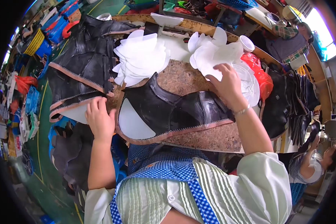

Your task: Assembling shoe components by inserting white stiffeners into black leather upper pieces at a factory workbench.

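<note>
A black leather shoe-upper piece (156, 108) with a stitched pinkish-brown edge lies flat before me on the bench. On its left part sits a smooth white curved piece (134, 121). My left hand (100, 117) rests at the lower edge of the stacked black leather pieces (82, 59), fingers a little apart, beside another white piece (76, 112). At the right, my right hand (227, 82) is over the near side of a loose pile of white cut pieces (216, 52), thumb and fingers apart. Another white pile (142, 56) lies left of it.
A speckled brown board (209, 138) covers the bench middle. Right of the white pile are a red plastic bag (259, 72), a white tape roll (246, 43) and more stacked black pieces (276, 108). Co-workers (291, 41) sit at the right. Dark leather pieces (74, 149) hang at lower left.
</note>
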A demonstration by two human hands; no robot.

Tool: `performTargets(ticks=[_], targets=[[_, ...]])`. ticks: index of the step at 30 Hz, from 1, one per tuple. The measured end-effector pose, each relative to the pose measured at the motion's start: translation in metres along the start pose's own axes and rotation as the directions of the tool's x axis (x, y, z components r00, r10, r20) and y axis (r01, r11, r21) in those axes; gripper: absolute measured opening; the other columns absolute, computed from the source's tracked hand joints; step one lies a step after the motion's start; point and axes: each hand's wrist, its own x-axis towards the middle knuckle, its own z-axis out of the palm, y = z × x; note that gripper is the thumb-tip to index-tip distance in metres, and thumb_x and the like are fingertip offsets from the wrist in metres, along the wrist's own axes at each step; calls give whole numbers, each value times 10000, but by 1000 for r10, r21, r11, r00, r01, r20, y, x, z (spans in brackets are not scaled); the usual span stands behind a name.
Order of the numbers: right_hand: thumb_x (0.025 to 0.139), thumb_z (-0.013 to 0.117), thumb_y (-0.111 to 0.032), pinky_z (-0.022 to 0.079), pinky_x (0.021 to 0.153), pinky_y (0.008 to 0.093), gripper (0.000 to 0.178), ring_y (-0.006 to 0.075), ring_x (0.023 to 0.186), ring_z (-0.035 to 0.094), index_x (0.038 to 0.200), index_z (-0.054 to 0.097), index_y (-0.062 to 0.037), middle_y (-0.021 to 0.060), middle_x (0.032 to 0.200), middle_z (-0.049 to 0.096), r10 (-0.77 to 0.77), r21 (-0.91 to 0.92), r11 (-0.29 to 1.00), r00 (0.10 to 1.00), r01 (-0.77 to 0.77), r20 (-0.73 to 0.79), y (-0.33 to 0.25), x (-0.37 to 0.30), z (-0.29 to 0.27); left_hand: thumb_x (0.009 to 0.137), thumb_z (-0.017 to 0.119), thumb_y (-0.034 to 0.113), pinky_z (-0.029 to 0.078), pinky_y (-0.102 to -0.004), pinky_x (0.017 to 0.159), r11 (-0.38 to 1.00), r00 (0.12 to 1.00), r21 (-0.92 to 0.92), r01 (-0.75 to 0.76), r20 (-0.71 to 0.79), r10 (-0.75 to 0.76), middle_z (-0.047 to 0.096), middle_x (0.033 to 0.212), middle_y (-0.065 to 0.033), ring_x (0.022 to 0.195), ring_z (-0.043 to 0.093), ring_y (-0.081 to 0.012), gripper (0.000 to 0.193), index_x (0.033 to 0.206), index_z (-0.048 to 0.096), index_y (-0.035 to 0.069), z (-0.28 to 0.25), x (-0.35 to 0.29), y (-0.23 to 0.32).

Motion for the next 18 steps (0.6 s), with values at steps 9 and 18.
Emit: performTargets(ticks=[9, 18], targets=[[684, 772, -372, 525, 762, 387, 348, 316, 812, 669, 807, 735, -49, 149, 843, 697, 375, -113, 926, 853, -359, 362, 20, 50, 35, 750, 715, 154, 406, -419, 965, 696, 800, -455, -555, -63, 597, 568, 1169, -137, 1170, 518, -293, 346, 1035, 593, -1, 15, 53, 155], [771, 701, -327, 497, 801, 416, 313, 334, 910, 629, 864, 680, -29, 157, 939, 666, 86, -11, 996, 977, -86, 196, 43, 30, 41, 799, 703, 238, 391, -436, 1012, 747, 804, -555, -366, 216, 554, 486, 1269, -257, 1183, 492, -382, 524, 1170, 504, -74, 118, 85, 219]])
